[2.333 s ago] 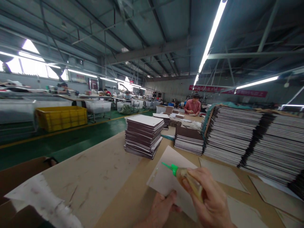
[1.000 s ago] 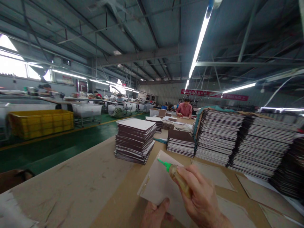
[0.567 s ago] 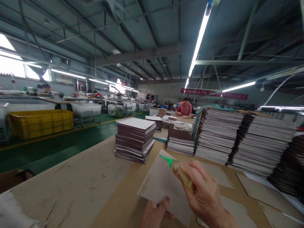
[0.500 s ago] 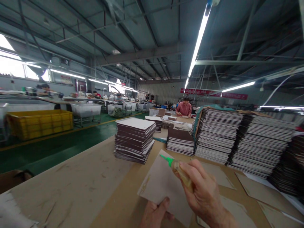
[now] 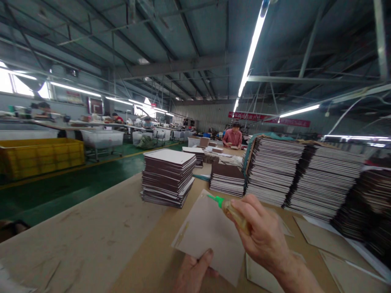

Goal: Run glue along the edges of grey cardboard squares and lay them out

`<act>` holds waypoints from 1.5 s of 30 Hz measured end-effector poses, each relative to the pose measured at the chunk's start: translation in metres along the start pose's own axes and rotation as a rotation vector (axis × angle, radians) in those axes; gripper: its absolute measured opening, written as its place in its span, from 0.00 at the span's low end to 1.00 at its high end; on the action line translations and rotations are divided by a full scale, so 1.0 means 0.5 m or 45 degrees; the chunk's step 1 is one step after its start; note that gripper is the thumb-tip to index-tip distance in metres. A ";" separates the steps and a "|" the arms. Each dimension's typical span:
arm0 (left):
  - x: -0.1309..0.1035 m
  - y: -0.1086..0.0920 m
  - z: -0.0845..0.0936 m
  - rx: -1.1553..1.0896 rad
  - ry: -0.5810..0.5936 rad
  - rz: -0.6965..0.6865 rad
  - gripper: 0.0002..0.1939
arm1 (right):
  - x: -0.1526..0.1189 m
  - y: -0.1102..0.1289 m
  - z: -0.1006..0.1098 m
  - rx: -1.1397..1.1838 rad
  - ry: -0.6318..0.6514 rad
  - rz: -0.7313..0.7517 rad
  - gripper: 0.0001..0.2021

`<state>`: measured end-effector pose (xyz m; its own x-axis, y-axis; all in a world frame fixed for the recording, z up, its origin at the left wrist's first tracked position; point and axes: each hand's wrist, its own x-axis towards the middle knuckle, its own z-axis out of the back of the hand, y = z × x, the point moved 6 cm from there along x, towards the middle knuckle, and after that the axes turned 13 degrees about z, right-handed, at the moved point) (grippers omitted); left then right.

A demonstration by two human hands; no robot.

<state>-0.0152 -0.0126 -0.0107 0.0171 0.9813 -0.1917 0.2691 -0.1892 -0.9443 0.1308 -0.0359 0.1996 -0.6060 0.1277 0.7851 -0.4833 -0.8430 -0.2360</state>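
My left hand (image 5: 197,270) grips the near edge of a pale grey board (image 5: 207,232), thumb on top and fingers underneath. A yellowish streak of glue (image 5: 182,234) runs along the board's left edge. Wrapped in my right hand (image 5: 262,232) is a glue bottle (image 5: 235,215) of cloudy yellow plastic with a green nozzle. The nozzle tip points left, close to the board's far corner; whether it touches cannot be made out. Other flat boards (image 5: 332,238) lie on the table to the right, one partly under my right wrist.
A stack of brown-and-white boards (image 5: 168,177) stands just beyond the held board. A lower stack (image 5: 227,179) and tall stacks (image 5: 275,171) line the right. Across the table (image 5: 91,236), a person in a red shirt (image 5: 232,139) works. A yellow bin (image 5: 42,156) stands on the floor at left.
The whole view has shifted slightly, so most things sit further left. The nozzle has moved a little along the board's far end, away from the corner; both hands keep their holds.
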 end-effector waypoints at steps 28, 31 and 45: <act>-0.028 -0.038 -0.008 0.228 -0.023 -0.035 0.24 | -0.006 0.003 0.019 -0.014 0.022 -0.032 0.14; -0.036 -0.049 -0.004 0.336 -0.070 -0.042 0.20 | -0.013 -0.001 0.021 -0.065 0.061 -0.063 0.11; -0.047 -0.066 -0.008 0.343 -0.102 -0.047 0.21 | -0.047 -0.002 0.035 -0.096 0.079 -0.132 0.10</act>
<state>-0.0207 -0.0292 0.0259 -0.0668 0.9839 -0.1660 0.0023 -0.1662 -0.9861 0.1566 -0.0474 0.1913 -0.5871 0.2466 0.7710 -0.5905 -0.7820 -0.1995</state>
